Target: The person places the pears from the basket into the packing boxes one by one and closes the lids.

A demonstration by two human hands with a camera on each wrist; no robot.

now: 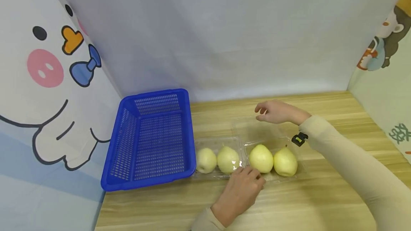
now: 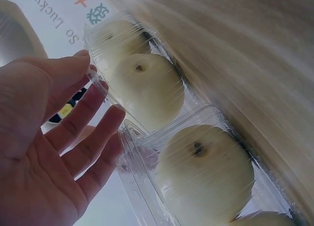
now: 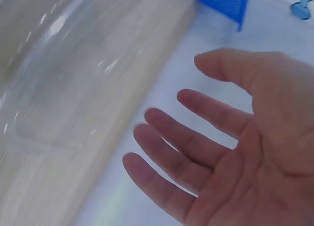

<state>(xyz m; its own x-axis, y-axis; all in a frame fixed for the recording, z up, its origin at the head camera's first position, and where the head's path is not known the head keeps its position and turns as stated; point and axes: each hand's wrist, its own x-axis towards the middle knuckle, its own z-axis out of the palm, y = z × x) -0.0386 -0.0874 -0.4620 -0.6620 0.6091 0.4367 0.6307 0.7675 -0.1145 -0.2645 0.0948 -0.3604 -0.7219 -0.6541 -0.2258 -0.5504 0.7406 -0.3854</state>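
Two yellow-green pears point(image 1: 261, 158) sit in the right clear plastic container point(image 1: 271, 178), whose clear lid point(image 1: 257, 130) is folded back toward the wall. My left hand point(image 1: 238, 192) is at this container's near edge; in the left wrist view its thumb and index finger pinch the thin rim point(image 2: 100, 82). Beyond the lid, my right hand point(image 1: 277, 112) hovers with fingers loosely bent and nothing in them. The right wrist view shows its palm and spread fingers point(image 3: 167, 142) beside the blurred clear plastic. Adjoining on the left is a second clear container point(image 1: 213, 140) holding two more pears point(image 1: 206, 160).
An empty blue mesh basket point(image 1: 191, 142) stands left of the containers, close against the left one. Behind the wooden table point(image 1: 324, 117) rises a pale wall point(image 1: 224, 38), with cartoon-printed panels at both sides. A small black device point(image 1: 299, 139) is strapped at the right wrist.
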